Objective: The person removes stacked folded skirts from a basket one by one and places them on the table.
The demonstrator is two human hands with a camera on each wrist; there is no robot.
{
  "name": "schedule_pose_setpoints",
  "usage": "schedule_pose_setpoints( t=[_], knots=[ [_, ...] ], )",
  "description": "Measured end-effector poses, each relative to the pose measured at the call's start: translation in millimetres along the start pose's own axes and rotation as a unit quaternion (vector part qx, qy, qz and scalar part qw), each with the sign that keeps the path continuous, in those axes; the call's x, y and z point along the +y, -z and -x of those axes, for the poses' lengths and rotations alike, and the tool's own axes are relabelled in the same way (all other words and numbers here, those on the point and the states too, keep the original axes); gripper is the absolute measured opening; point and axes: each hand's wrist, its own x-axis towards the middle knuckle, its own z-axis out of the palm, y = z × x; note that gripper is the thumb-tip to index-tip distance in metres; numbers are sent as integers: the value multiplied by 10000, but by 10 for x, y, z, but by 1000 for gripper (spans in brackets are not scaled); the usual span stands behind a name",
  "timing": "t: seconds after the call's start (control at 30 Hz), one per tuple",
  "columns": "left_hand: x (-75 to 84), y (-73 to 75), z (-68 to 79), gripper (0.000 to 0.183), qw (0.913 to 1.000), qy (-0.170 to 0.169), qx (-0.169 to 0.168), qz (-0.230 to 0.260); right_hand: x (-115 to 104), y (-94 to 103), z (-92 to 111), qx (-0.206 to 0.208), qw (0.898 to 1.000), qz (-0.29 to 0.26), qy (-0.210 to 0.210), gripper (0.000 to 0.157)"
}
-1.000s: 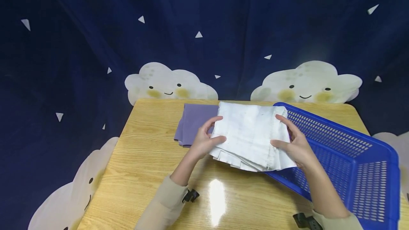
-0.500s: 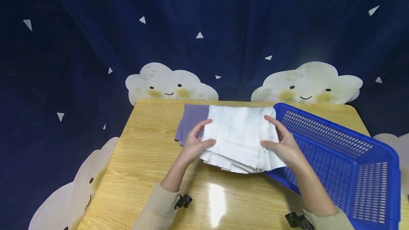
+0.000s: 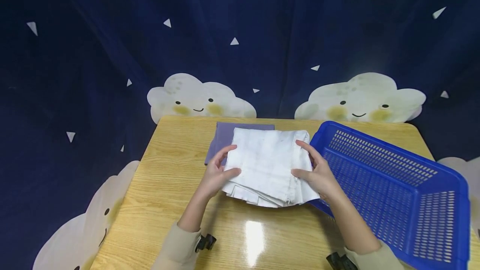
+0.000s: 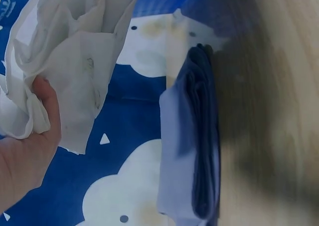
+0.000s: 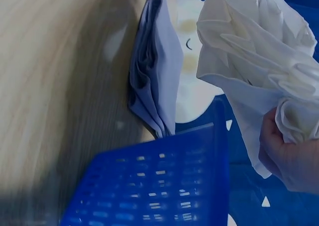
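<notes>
A folded white cloth (image 3: 266, 161) is held off the table between both hands, its layers loose along the near edge. The left hand (image 3: 216, 174) grips its left side, thumb on top and fingers underneath. On the right side, the right hand (image 3: 318, 174) holds it the same way. Both wrist views show the white cloth (image 4: 79, 76) from below, with bunched folds inside the grip. Behind and partly under it in the head view lies a folded purple cloth (image 3: 221, 138) on the table, much of it hidden. From the side, that purple cloth (image 5: 157, 66) shows several stacked layers.
A blue plastic basket (image 3: 378, 145) with slotted walls stands on the right of the wooden table (image 3: 161, 186), close to the right forearm. No cloth shows in its visible part. A dark blue curtain (image 3: 202, 24) with clouds and triangles hangs behind the table.
Both hands have moved left and slightly nearer the body with the white cloth. It now overlaps the basket less and covers more of the purple cloth's near part. The basket has stayed put.
</notes>
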Motion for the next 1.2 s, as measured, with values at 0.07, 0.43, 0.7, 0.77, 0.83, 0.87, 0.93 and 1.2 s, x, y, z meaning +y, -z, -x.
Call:
schedule_pose_setpoints(
  t=[0.07,0.43,0.7,0.77,0.83,0.87,0.93,1.2],
  knots=[
    [-16,26,25,64,10000,55,35,32,10,-39,3,-18,10000,-26,-16,77],
    [-90,161,156,63,9999,-6,148,-27,84,-228,-4,29,9996,-264,-47,77],
    [-140,266,234,64,9993,47,291,-227,128,-362,-11,68,9993,-373,-43,77],
    [-149,291,258,63,9994,75,301,-176,139,-397,-14,56,9990,-428,-77,78],
    [-160,313,279,63,9994,89,306,-132,150,-430,-14,26,9988,-464,-120,78],
    [-167,322,289,63,9994,93,302,-117,153,-445,-13,18,9988,-462,-142,77],
    [-174,335,307,63,9995,99,281,-54,161,-471,-12,-13,9989,-436,-196,77],
    [-230,391,369,64,9992,204,335,-80,224,-552,5,-4,9995,-115,-285,77]
  ],
)
